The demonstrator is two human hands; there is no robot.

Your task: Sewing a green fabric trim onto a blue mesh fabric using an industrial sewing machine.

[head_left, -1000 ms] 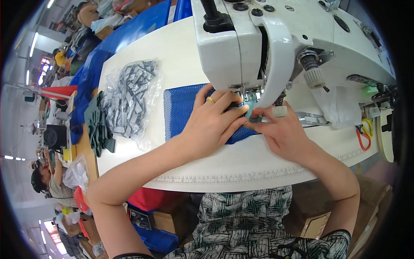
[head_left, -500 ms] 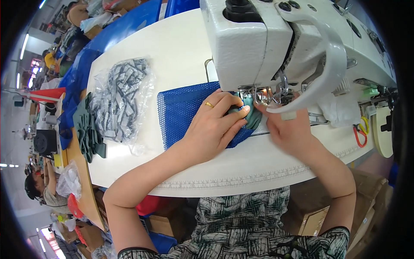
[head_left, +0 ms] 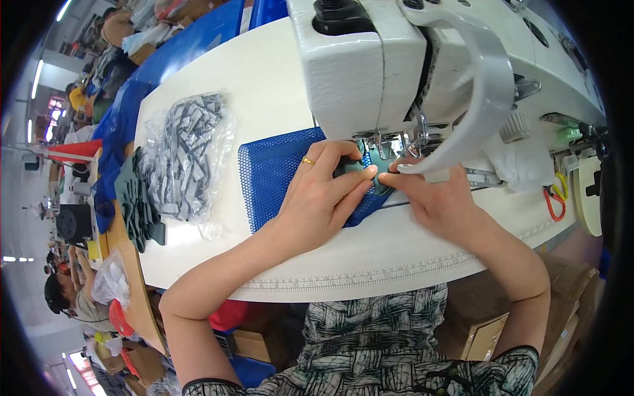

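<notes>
A piece of blue mesh fabric [head_left: 271,168] lies flat on the table, its right end under the sewing machine head [head_left: 350,72]. A dark green fabric piece [head_left: 381,169] sits on that end, just in front of the presser foot [head_left: 383,146]. My left hand [head_left: 323,185], with a ring on one finger, is closed on the mesh and the green piece, thumb and fingers pinching. From the right, my right hand [head_left: 439,199] pinches the green piece's edge, its thumb tip close to my left thumb. Part of its index finger is hidden behind the machine's white curved guard [head_left: 485,99].
A clear bag of grey strips [head_left: 188,155] lies on the left, beside a stack of dark green fabric pieces [head_left: 135,204]. Scissors with red and yellow handles [head_left: 555,201] are at the right. A printed ruler [head_left: 356,280] runs along the front edge. A person [head_left: 72,290] sits far left.
My right hand's thumb has come left to the green piece, near my left thumb. The green piece now looks flatter between both hands. The whole view has shifted slightly.
</notes>
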